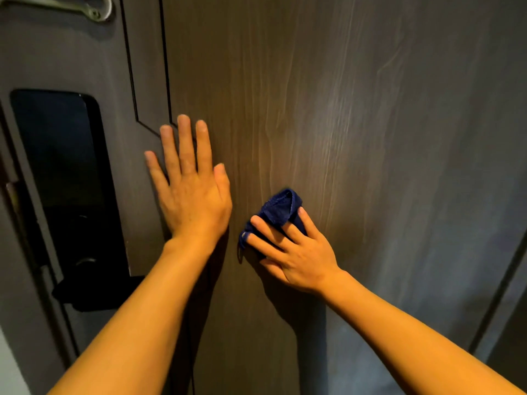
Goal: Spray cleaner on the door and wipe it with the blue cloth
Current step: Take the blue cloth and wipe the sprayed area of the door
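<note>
Head view looks at a dark wood-grain door that fills nearly the whole frame, with both bare forearms reaching up from the bottom edge. The left hand lies flat against the door, palm on the surface, fingers straight and slightly spread, gripping nothing. Its fingertips reach the thin dark groove lines that run down the panel and angle in just above them. The right hand is lower and to the right of the left, near it but apart. It presses a bunched blue cloth against the door, fingers splayed over the fabric and holding it to the surface. The cloth pokes out above and to the left of the fingers; one fold stands up past the fingertips, and a small edge shows beside the lower fingers. At the left side of the frame sits a tall black lock panel with a black lever handle at its bottom. A metal latch piece shows at the top left corner, partly cut off. A pale streaky sheen runs down the door to the upper right of the cloth.
</note>
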